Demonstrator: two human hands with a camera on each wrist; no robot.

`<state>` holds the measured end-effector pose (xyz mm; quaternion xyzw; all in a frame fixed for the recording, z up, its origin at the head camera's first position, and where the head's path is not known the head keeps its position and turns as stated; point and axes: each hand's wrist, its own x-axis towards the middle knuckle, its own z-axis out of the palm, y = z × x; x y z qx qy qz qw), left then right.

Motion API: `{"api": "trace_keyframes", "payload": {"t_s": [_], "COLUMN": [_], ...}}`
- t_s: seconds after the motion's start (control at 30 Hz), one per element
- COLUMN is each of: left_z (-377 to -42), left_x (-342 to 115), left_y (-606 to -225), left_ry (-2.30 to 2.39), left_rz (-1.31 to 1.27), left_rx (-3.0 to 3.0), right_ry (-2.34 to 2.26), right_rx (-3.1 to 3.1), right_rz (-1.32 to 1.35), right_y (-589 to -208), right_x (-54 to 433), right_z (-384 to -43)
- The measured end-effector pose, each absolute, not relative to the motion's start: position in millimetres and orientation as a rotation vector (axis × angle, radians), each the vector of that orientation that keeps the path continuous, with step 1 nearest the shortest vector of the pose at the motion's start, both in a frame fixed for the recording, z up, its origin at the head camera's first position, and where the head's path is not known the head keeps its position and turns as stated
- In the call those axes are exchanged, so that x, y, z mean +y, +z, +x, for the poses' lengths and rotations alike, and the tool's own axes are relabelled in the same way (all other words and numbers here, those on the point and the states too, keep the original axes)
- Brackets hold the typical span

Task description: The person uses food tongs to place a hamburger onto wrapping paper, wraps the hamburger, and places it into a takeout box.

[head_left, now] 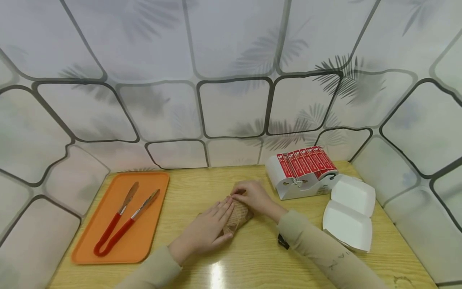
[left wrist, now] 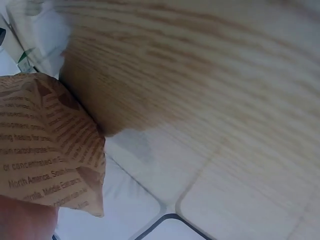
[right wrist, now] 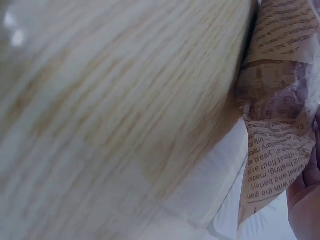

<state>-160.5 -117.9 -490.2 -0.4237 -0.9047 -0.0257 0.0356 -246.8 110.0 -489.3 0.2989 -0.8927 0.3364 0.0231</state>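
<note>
A bundle wrapped in brown printed paper (head_left: 236,218) lies on the table between the two hands. My left hand (head_left: 205,230) rests on its near left side, fingers straight and pointing up toward the far end. At that far end, the curled fingers of my right hand (head_left: 254,196) pinch the paper. Up close in the left wrist view, the wrapping paper (left wrist: 45,145) is creased and folded, with lines of text. In the right wrist view, a loose pointed flap of the paper (right wrist: 270,160) hangs out beside a hand (right wrist: 307,210). The wrapped contents are hidden.
On the left, an orange tray (head_left: 81,245) bears tongs (head_left: 112,235) with red handles. A white carton (head_left: 299,188) with red-topped packs stands at the back right. Beside it an open white takeout box (head_left: 348,224) lies near the right sleeve, with a small black object (head_left: 283,241) below that sleeve.
</note>
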Motion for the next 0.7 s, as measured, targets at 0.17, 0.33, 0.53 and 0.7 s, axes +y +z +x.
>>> {"api": "trace_keyframes", "payload": {"t_s": [0.17,0.33,0.53,0.7], "left_z": [-160,-161,-162,-161], "left_x": [-119,-119,-120,-121], "left_y": [-493,-494,-495,-494], "left_ry": [-0.121,-0.148,-0.13,-0.135], "left_rz": [-1.303,-1.292,-1.295,-1.293], "left_rx": [-2.801,-2.809,-2.802,-2.807], "right_ry": [1.122,1.196,1.273,1.341], "right_rx": [-2.724,-2.645,-2.587,-2.584], "right_rz": [0.792,0.659,0.43,0.195], "right_y": [-494,-494,-492,-495], "right_x": [119,130,144,154], "right_z": [-246,-242,-232,-224]}}
